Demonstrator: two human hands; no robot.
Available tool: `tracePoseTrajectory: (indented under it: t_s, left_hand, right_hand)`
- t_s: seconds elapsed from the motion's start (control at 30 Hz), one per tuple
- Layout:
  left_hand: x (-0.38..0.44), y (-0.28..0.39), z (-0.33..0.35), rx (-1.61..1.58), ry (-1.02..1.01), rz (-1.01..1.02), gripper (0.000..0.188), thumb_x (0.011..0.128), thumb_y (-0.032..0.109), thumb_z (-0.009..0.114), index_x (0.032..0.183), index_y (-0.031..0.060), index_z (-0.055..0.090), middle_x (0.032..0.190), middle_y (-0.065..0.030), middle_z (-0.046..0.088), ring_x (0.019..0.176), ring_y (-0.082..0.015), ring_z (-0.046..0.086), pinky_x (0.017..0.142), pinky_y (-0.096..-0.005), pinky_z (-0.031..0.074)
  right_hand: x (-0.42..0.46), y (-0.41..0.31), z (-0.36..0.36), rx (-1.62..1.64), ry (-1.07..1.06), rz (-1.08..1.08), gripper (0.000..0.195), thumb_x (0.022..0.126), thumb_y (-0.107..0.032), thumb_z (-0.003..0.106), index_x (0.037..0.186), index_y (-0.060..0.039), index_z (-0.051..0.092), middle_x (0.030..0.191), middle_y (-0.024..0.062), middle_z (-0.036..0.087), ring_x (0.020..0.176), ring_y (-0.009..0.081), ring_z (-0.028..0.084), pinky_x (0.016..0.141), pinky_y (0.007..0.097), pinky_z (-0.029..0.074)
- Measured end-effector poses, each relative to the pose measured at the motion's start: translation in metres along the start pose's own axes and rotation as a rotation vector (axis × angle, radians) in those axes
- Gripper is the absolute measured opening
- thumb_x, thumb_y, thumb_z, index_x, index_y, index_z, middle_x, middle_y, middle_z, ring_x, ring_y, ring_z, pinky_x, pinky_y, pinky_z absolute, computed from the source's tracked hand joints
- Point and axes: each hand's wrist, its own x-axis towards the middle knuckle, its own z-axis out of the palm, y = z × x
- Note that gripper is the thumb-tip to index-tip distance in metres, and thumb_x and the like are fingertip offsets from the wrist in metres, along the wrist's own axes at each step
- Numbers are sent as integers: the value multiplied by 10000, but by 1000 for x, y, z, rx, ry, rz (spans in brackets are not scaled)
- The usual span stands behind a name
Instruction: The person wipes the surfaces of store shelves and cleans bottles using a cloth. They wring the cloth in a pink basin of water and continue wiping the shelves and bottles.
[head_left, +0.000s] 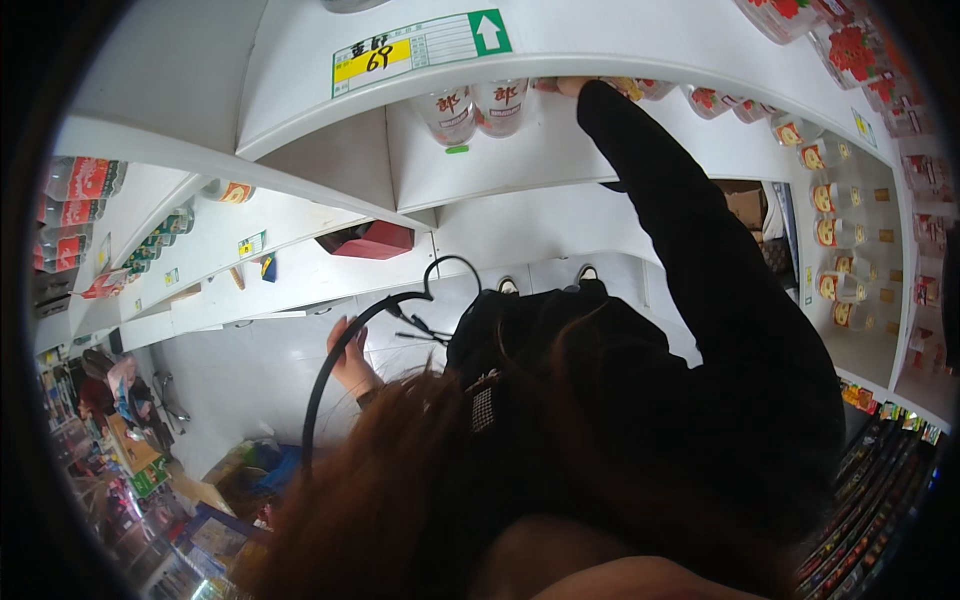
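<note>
My right hand (571, 87) reaches into a white shelf compartment, mostly hidden by the shelf board above and by my black sleeve (675, 210). Its grip is not visible; a yellow and red item (627, 88) shows beside it. To its left stand two clear bottles with red lettering, a left one (448, 116) and a right one (501, 107). Low on the left, over the floor, my left hand (351, 358) hangs with its fingers loosely apart and nothing visible in it. A black cable (328, 371) crosses in front of it.
The upper shelf edge (465, 75) overhangs my right hand and bears a price tag (420, 51). More labelled bottles (826, 199) line the right shelves. A red box (369, 240) sits on the lower left shelf. Cartons and bags (251, 469) lie on the floor (247, 375) behind.
</note>
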Motion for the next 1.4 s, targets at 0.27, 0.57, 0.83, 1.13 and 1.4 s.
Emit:
tracePoseTrajectory:
  t_s: [0.27,0.57,0.83,1.13,1.4]
  left_hand:
    - [41,35,72,15,-173,70,190,852,46,463,1013,-35,521,937,-133,578,854,-204,582,778,-315,482]
    - [-34,51,100,88,-195,58,201,848,2,414,1017,-38,516,938,-129,576,881,-204,574,792,-306,468]
    - [-94,30,47,133,18,-1,206,854,13,421,1032,-35,513,942,-133,571,882,-215,579,784,-306,480]
    - [-46,60,101,56,-220,128,185,847,5,435,1005,-27,525,928,-115,583,868,-193,578,783,-294,467]
    - [27,52,67,97,-357,115,192,854,13,427,1015,-33,521,920,-114,576,864,-187,571,771,-299,476]
  right_hand:
    - [-122,11,33,195,153,-209,469,785,-216,452,1250,-182,401,1357,90,273,1227,389,208,996,438,216]
    - [-22,9,69,73,155,-348,523,788,-375,461,1253,-152,380,1361,75,271,1233,376,167,998,484,153]
    - [-169,-33,18,313,206,-506,514,751,-339,539,1229,-185,433,1355,59,290,1278,307,149,1007,481,144]
    - [-236,28,26,404,344,-594,454,688,100,393,1047,-100,586,1181,112,494,1177,277,379,969,352,302]
    - [-384,223,59,857,-443,257,272,770,15,449,1009,1,581,875,77,621,761,153,577,670,259,462]
